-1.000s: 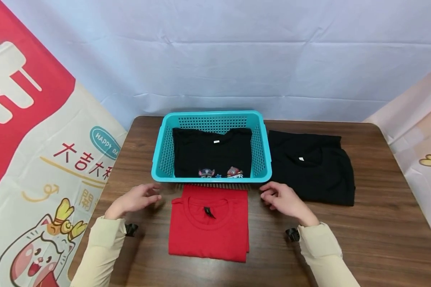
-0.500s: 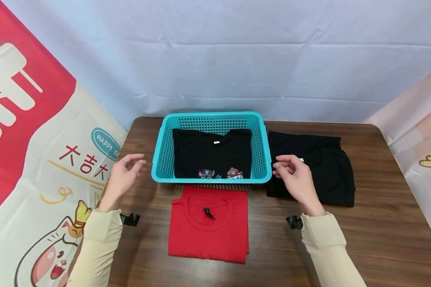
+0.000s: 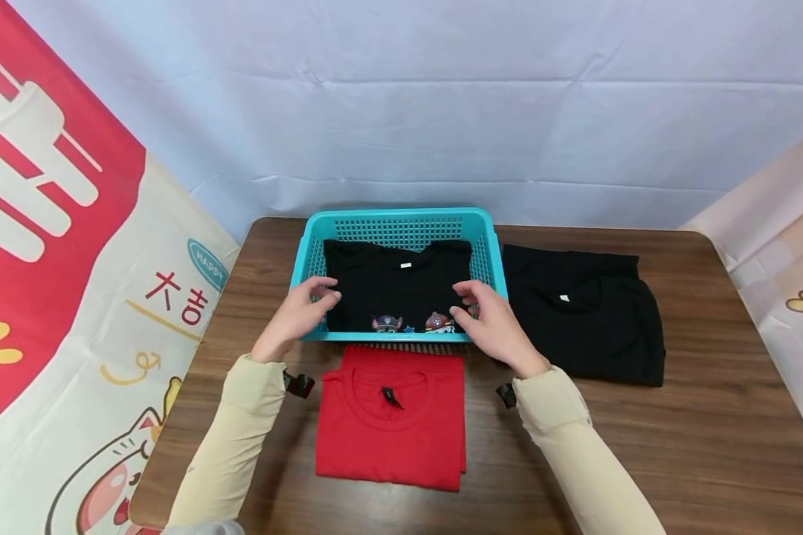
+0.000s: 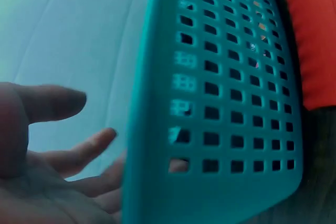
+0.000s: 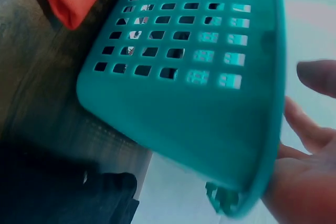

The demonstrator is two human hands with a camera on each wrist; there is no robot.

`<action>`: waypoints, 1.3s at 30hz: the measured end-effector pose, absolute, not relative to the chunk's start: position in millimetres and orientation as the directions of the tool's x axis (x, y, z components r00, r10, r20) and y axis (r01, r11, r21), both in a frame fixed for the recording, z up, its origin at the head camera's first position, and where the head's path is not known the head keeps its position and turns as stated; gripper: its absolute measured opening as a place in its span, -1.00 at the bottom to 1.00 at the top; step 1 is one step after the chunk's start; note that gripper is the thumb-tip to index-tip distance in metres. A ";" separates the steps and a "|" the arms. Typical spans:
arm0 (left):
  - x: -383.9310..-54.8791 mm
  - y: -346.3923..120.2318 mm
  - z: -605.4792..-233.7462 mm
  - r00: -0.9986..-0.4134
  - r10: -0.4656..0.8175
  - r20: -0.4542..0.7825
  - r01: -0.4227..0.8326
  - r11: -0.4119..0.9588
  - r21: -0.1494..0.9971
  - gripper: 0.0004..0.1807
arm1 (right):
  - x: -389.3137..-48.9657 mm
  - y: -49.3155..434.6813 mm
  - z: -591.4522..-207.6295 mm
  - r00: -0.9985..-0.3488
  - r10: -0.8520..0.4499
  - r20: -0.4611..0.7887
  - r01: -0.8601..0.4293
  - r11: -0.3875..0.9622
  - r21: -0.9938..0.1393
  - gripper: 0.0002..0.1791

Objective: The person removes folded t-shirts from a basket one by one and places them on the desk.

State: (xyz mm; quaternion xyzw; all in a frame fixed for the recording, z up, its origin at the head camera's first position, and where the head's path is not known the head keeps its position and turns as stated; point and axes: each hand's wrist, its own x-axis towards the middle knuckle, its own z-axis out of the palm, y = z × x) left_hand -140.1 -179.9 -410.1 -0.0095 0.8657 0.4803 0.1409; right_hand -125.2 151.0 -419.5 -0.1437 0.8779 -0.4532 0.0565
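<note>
A turquoise plastic basket (image 3: 401,214) with a grid of holes stands at the back of the table. Inside it lies a folded black T-shirt (image 3: 395,286) with cartoon prints and a white neck label. My left hand (image 3: 301,310) reaches over the basket's left front corner, fingers loosely bent and holding nothing. At the opposite corner, my right hand (image 3: 491,319) hovers likewise, thumb apart from the fingers. Both wrist views show the hands at the basket's rim; whether any finger touches the black T-shirt is unclear. Before the basket lies a folded red T-shirt (image 3: 388,438) with a black label.
Another folded black T-shirt (image 3: 602,334) lies right of the basket, close to its side. The wooden table (image 3: 702,416) ends near a pale cloth backdrop (image 3: 415,134). A printed cloth (image 3: 73,297) hangs on the left.
Both hands first rose outward from beside the red T-shirt to the basket's sides, then came inward over its front corners. The basket and shirts stay in place.
</note>
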 end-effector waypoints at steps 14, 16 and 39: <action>-163.5 -159.2 -426.2 -0.919 0.119 -0.375 -0.170 0.740 0.651 -0.46 | -153.5 130.3 -426.6 -0.916 -0.284 -0.284 -0.032 0.756 -0.654 -0.29; -165.8 -157.8 -429.2 -0.931 0.103 -0.351 -0.152 0.764 0.628 -0.45 | -156.4 128.8 -429.0 -0.913 -0.269 -0.308 -0.007 0.763 -0.647 -0.28; -172.6 -158.4 -443.6 -0.855 0.071 -0.513 -0.322 0.703 0.634 -0.34 | -177.2 127.6 -433.7 -0.799 -0.254 -0.545 0.217 0.723 -0.655 -0.01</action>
